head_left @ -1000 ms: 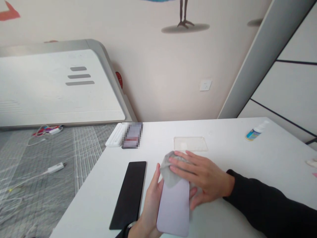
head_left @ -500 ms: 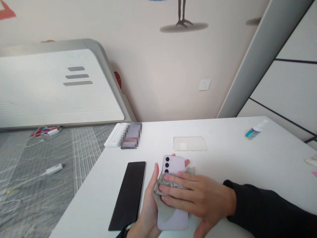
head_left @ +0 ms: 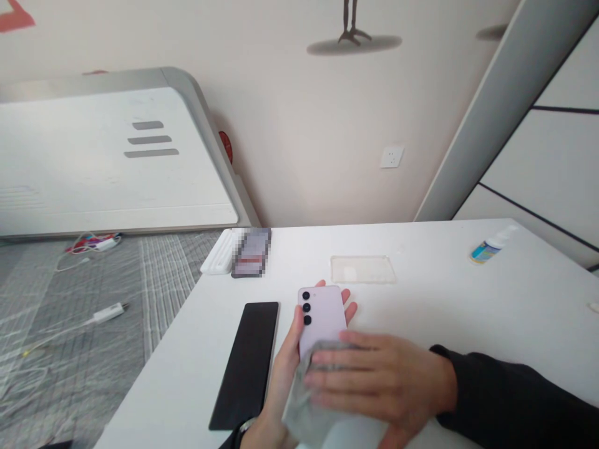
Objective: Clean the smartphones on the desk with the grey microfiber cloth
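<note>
My left hand point(head_left: 285, 368) is closed round a pale lilac smartphone point(head_left: 322, 312), its back with three dark camera lenses facing up. The fingertips show past the phone's right edge. Over the lower half of the phone lies a grey cloth point(head_left: 306, 399), with my right hand point(head_left: 369, 377) pressed flat on it. The right fingers are a little blurred, and they and the cloth hide the phone's lower end. To the left of my left hand lies a flat black slab point(head_left: 246, 365). A clear phone case point(head_left: 362, 269) rests on the table beyond the phone.
A small spray bottle point(head_left: 489, 248) with a blue label lies tilted-looking at the white table's point(head_left: 449, 293) back right. At the back left are a white tray-like item point(head_left: 219, 252) and a pixelated dark-edged rectangle point(head_left: 251, 252). A cable with an adapter point(head_left: 108, 312) lies on grey fabric left of the table.
My right hand and the cloth have slid down the phone, baring more of its upper back. The phone has shifted slightly left and up in view. The camera view has shifted slightly.
</note>
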Tool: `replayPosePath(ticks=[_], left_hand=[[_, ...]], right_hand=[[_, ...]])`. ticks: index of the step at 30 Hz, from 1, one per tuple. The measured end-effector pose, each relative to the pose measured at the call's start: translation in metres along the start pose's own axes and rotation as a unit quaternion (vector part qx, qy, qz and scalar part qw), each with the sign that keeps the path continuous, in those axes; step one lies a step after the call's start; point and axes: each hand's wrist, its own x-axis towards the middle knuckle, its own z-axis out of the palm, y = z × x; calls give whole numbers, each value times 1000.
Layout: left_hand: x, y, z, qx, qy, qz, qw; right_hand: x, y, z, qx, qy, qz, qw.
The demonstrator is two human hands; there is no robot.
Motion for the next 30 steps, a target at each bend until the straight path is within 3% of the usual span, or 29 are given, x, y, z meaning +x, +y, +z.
replayPosePath(ticks=[3,4,5,8,10,15,19,23,28,30], left_hand=[[1,0,3,-10,-3,64,998],[1,0,4,-9,-11,72,997],[0,0,5,-6,-21,69,997],[-1,2,9,3,-38,38,999],[-2,3,13,-1,-32,29,999],[2,4,19,-4,7,28,1000],[5,4,17,-12,-3,39,999],[7,-1,10,-2,-3,4,1000],[9,-8,4,11,-10,-59,998],[8,-7,5,9,-11,-49,999]], right_hand=[[-5,9,-2,-1,21,124,992],[-5,9,-3,-2,25,130,991],[-4,6,-4,-5,27,102,994],[4,-7,-5,-33,16,-72,997],[8,-11,-5,-42,22,-138,989],[-5,8,1,-14,77,-113,990],[-22,24,7,-20,82,-67,994],[-19,16,5,-11,71,3,997],[4,-5,-9,-9,29,-95,995],[2,-1,-10,-16,25,-72,997]])
